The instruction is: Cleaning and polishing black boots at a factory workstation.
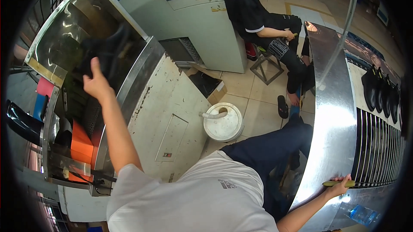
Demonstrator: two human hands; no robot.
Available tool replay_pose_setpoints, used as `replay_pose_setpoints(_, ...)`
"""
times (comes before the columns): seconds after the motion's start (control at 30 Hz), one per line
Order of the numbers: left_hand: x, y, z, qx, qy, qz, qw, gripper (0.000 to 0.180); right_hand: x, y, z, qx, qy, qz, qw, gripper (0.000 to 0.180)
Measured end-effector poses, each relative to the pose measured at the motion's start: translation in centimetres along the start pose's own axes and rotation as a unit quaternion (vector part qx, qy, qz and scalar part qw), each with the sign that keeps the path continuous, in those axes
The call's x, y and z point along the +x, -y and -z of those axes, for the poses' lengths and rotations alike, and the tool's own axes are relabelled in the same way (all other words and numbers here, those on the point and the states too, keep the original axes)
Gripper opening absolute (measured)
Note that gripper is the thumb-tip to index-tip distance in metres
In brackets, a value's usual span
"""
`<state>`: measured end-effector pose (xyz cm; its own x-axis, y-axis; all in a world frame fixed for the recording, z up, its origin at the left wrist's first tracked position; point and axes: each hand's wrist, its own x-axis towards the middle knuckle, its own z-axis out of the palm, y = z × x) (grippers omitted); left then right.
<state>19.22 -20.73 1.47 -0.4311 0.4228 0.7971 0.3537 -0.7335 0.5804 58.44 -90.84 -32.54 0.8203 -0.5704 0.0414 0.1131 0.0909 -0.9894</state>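
While the left hand [97, 83] grips a black shoe [114, 49]; right hand [340, 185] holds a green tool [337, 184].

A white bucket [223, 124] with a hose [214, 115] lying across its lid is standing on the tiled floor [251, 86], near an open cardboard box [209, 86]. A seated person [262, 21] in black is resting on a stool [264, 66] beside a white cabinet [202, 25]. Black shoes [380, 88] are riding the roller conveyor [378, 146], and a water bottle [361, 214] is lying near its lower end.
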Motion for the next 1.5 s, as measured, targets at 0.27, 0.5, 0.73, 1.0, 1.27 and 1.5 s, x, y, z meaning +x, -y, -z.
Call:
replay_pose_setpoints(0.27,18.8,23.4,10.1,0.349,0.067,0.359,0.863,0.116,-0.2,0.4,0.3,-0.006,-0.004,-0.013,1.0,0.029)
replay_pose_setpoints(0.5,20.4,29.1,8.3,0.423,0.15,0.272,0.851,0.106,-1.0,0.3,0.3,-0.016,0.01,0.008,1.0,0.028)
replay_pose_setpoints(0.73,-2.7,19.4,-23.3,0.415,0.43,0.061,0.8,0.074,-0.8,-0.8,-2.1,0.053,-0.042,-0.038,0.997,0.028)
replay_pose_setpoints(1.0,-15.4,5.8,-23.8,0.014,0.392,-0.093,0.915,0.064,-0.6,2.1,0.2,0.048,-0.005,-0.05,0.998,0.028)
replay_pose_setpoints(1.27,-25.9,-5.6,-18.1,-0.148,0.438,-0.187,0.867,0.054,-1.3,2.2,-2.2,0.102,-0.048,-0.034,0.993,0.027)
replay_pose_setpoints(1.5,-53.1,-25.9,-25.1,-0.424,0.74,0.076,0.517,0.045,2.3,1.9,-2.3,0.009,-0.06,-0.035,0.998,0.026)
